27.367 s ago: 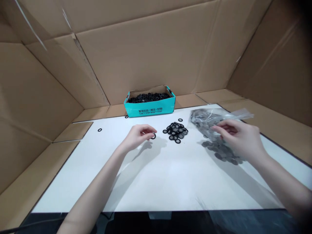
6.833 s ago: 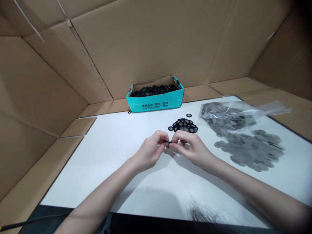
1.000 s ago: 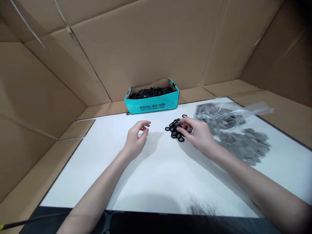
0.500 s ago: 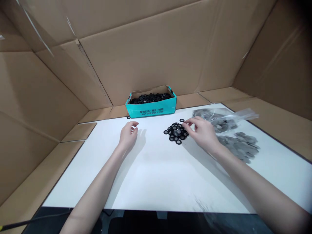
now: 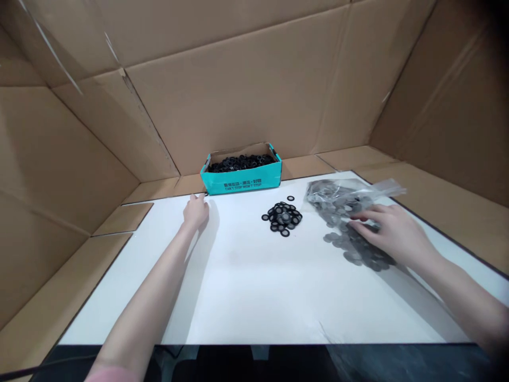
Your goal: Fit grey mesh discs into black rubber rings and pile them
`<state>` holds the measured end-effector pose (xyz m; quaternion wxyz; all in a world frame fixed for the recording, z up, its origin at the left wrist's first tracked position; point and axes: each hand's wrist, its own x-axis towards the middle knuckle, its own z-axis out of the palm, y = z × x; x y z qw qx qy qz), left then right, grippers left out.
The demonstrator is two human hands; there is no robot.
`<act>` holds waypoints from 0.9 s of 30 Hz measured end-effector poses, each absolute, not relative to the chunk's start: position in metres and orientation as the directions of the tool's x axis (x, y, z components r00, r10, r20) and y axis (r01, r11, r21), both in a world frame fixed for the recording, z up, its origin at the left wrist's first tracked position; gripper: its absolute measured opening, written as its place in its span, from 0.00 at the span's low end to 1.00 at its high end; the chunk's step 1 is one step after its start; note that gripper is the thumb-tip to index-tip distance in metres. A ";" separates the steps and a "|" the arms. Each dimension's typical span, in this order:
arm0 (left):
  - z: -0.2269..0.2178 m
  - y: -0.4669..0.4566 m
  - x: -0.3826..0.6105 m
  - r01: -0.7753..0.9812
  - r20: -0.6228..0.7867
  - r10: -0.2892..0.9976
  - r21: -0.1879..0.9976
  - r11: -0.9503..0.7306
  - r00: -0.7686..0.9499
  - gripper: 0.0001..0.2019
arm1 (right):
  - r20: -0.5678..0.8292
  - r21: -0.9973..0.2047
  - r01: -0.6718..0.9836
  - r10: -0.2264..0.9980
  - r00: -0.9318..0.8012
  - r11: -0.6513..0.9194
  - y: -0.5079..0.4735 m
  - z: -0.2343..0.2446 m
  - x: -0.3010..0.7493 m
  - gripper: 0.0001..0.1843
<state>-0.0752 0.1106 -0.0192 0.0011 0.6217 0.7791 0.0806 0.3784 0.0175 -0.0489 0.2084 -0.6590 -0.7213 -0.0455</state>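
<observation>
Because grey discs (image 5: 363,255) lie within reach, our right hand (image 5: 392,231) is there; our left hand (image 5: 196,213), near the box (image 5: 242,181); both grips unclear.

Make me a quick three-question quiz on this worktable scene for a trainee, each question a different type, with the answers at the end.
1. True or false: the left hand is beside a front corner of the teal box.
2. Multiple choice: which of these is the right hand closest to?
A. the black rings in the box
B. the loose gray discs
C. the dark pile at mid-table
3. Fill in: from the person's view, the clear bag lies on the ____ side of the table.

Key: 1. True; 2. B; 3. right.
</observation>
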 end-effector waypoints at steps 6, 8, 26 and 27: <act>-0.025 0.141 -0.082 0.961 0.102 0.956 0.068 0.269 -0.275 0.22 | 0.334 -0.158 0.973 0.936 -0.110 0.170 0.013 -0.061 0.377 0.17; -0.028 0.146 -0.084 0.963 0.118 0.956 0.062 0.264 -0.269 0.21 | 0.329 -0.181 0.967 0.938 -0.111 0.178 0.011 -0.059 0.373 0.16; -0.039 0.154 -0.091 0.984 0.222 0.968 0.156 0.082 -0.116 0.11 | 0.319 -0.211 0.962 0.943 -0.098 0.171 0.031 -0.054 0.358 0.14; -0.040 0.152 -0.091 0.983 0.230 0.967 0.173 0.068 -0.107 0.11 | 0.308 -0.209 0.963 0.946 -0.102 0.172 0.032 -0.052 0.358 0.13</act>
